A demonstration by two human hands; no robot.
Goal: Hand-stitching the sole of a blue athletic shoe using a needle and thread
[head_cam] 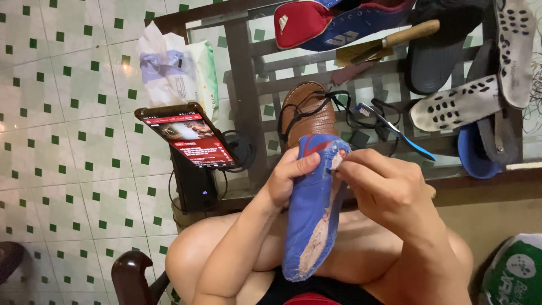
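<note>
A blue shoe upper (309, 220) with a worn, pale inner strip and a red patch at the toe stands on end over my lap. My left hand (287, 176) grips its left edge, thumb across the toe. My right hand (384, 183) pinches at the toe's right edge, fingertips closed on something small and dark there; what it is cannot be made out. A brown shoe (307, 110) with a black lace sits just beyond on the glass table.
A phone (189, 137) with a lit screen leans on a black stand at the table's left edge. The glass-topped table (248, 96) holds a blue toothbrush (395, 131), a wooden-handled knife (389, 42), red and blue shoes (333, 22), soles and insoles (457, 104). A tissue pack (169, 68) lies behind.
</note>
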